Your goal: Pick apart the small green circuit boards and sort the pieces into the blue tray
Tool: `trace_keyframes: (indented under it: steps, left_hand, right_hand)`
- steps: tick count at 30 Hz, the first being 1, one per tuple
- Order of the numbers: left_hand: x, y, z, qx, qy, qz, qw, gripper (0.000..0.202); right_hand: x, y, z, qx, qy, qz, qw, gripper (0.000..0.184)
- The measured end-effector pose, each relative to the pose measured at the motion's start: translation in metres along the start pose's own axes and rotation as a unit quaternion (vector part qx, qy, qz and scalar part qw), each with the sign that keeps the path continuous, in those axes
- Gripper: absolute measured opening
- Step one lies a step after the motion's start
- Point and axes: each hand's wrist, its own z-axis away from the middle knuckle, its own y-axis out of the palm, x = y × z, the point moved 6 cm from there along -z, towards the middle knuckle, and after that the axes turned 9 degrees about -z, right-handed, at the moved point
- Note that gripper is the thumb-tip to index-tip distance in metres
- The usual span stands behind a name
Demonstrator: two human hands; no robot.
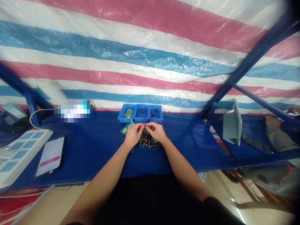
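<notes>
My left hand (pixel 134 134) and my right hand (pixel 156 131) meet fingertip to fingertip over the middle of the blue table. Both are closed in a pinch; whatever lies between the fingertips is too small to make out. Beneath them is a pile of small brass-coloured metal pieces (pixel 148 143), with some dark ones among them. A green packet (pixel 126 128) lies beside my left hand, partly covered by it. Just beyond the hands stands a blue three-part tray (pixel 141 120): green packets on the left, a few tiny pieces in the middle, dark slim pieces on the right.
A phone (pixel 50 156) and a white power strip (pixel 25 150) lie at the left of the blue table (pixel 93 159). A grey stand (pixel 232 125) is at the right, past a blue metal frame (pixel 234 75). Beyond it shows another person's sleeve (pixel 280 134). Striped sheeting hangs behind.
</notes>
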Motion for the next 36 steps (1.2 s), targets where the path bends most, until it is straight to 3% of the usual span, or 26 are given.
trace_keyframes:
  steps: [11, 15, 36]
  left_hand:
    - [0.0017, 0.0001, 0.0015, 0.001, -0.008, 0.019, 1.0, 0.026]
    - [0.0017, 0.002, 0.0008, 0.005, 0.001, 0.009, 1.0, 0.027]
    - [0.0009, -0.0017, 0.0012, 0.001, -0.02, 0.017, 1.0, 0.025]
  right_hand:
    - [0.0033, 0.0013, 0.0011, 0.018, -0.009, 0.008, 1.0, 0.02]
    - [0.0041, -0.0003, 0.0009, 0.001, -0.017, 0.013, 1.0, 0.025]
    - [0.0053, -0.0029, 0.0007, -0.032, -0.044, 0.016, 0.998, 0.018]
